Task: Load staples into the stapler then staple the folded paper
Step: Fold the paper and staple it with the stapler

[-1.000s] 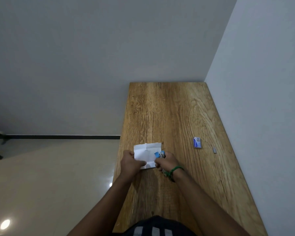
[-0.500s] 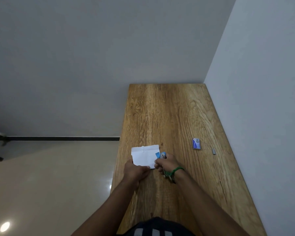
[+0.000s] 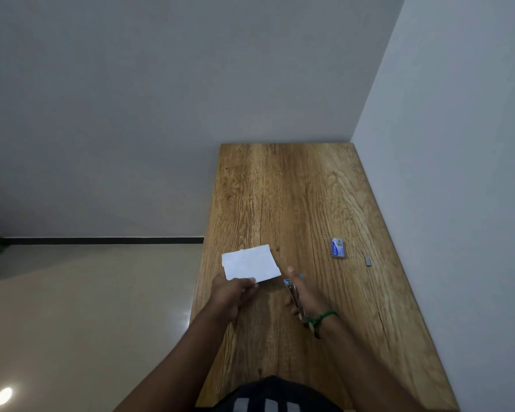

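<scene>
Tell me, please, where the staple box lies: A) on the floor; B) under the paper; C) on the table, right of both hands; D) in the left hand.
C: the box lies flat on the table, right of the right hand and apart from the paper.

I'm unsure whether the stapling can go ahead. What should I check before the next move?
1. Folded paper held: ok, the left hand pinches its near edge.
2. Stapler in hand: ok, the right hand grips it.
3. Paper between the stapler's jaws: not ok, the blue tip sits just right of the paper, apart from it.
4. Staples loaded: cannot tell, the hand hides the magazine.
5. Spare staples nearby: ok, the staple box and loose strip lie on the table.
</scene>
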